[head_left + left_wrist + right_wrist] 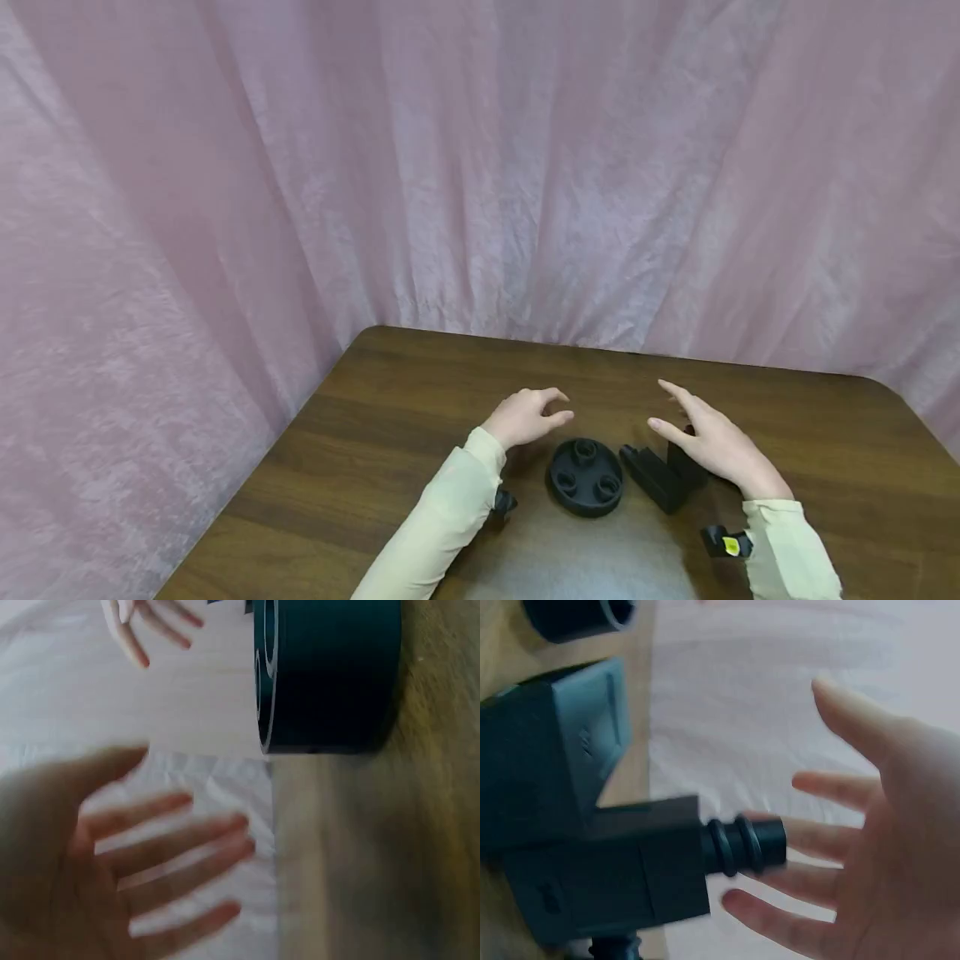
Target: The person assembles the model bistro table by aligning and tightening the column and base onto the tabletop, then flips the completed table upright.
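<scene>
A black round base (585,493) with three raised ring sockets lies on the table between the two hands. My left hand (522,418) is held just beyond its left side, fingers spread and relaxed in the left wrist view, holding nothing. To the right of the base lie black block-shaped parts (660,482) with narrow necks. In the right wrist view, one block (607,877) has a ribbed peg (746,844) pointing toward the fingers, beside another block with a recessed end (592,720). My right hand (716,442) hovers over these blocks with straight fingers, partly hiding them.
The brown wooden table (360,467) has rounded far corners. Pink curtains (480,183) hang behind it and along the left. Black wrist-worn devices, one with a yellow label (731,546), stick out from the pale sleeves (442,508).
</scene>
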A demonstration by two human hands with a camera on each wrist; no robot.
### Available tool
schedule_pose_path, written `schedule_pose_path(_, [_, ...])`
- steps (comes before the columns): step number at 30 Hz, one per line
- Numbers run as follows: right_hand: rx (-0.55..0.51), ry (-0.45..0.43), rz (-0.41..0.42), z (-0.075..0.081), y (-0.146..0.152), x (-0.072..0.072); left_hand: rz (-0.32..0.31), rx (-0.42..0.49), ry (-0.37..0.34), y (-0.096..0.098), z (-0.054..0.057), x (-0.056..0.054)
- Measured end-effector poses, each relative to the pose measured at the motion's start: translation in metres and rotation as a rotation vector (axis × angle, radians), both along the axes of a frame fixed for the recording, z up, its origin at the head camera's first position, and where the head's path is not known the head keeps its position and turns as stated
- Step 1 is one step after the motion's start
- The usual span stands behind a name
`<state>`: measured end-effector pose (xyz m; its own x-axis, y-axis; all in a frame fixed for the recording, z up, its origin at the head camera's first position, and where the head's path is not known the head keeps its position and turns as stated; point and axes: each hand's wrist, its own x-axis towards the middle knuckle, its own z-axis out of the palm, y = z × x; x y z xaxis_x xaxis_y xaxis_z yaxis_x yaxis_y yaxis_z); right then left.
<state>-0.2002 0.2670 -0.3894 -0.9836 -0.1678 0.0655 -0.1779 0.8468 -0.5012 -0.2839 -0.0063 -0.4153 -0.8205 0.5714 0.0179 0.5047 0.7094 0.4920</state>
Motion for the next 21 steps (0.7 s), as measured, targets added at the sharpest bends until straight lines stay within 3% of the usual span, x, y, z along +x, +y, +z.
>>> schedule_pose_path(4, [-0.086,-0.034,0.057,-0.002,0.016,0.001,-0.184,0.044,-0.162,-0.005,-0.013,-0.003])
schedule_pose_path(8, [-0.125,-0.068,0.116,-0.005,0.032,0.003,-0.280,0.022,-0.254,-0.006,-0.024,-0.003])
schedule_pose_path(16, [-0.182,-0.128,0.249,-0.014,0.054,0.001,-0.340,0.013,-0.325,-0.007,-0.035,-0.001])
schedule_pose_path(21, [-0.159,-0.160,0.253,-0.024,0.063,-0.004,-0.360,-0.066,-0.330,-0.007,-0.035,0.000])
